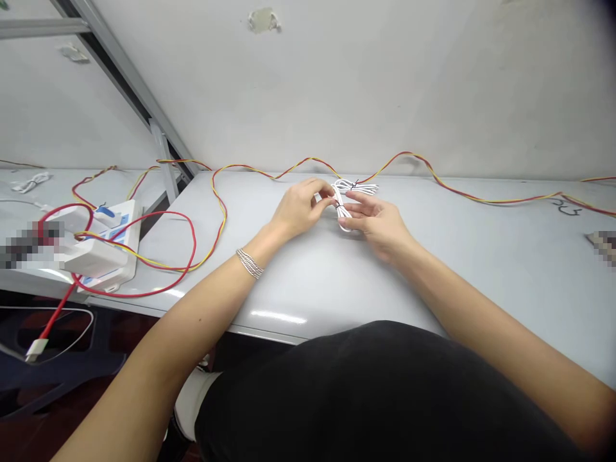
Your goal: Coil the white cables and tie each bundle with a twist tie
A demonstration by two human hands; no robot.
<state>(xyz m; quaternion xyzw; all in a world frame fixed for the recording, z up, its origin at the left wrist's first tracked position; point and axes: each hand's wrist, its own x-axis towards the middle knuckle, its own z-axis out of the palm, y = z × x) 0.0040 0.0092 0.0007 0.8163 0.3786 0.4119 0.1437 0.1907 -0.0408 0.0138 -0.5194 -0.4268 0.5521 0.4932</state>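
Note:
Between my two hands is a coiled white cable (342, 212), bound at its middle with a dark tie and held just over the table. The thumb and fingers of my left hand (304, 206) pinch it from the left, near the tie. From the right, my right hand (378, 223) grips the lower end of the bundle between thumb and fingers. Just behind lies a second bundled white cable (363, 187) on the table, also with a dark tie. My fingers partly cover the held bundle.
Twisted red and yellow wires (436, 186) run along the back of the grey table (298, 282) by the wall. On the left, a white power strip (129, 224) carries plugs and looped red wire (195, 240). A metal frame post (166, 154) stands behind it.

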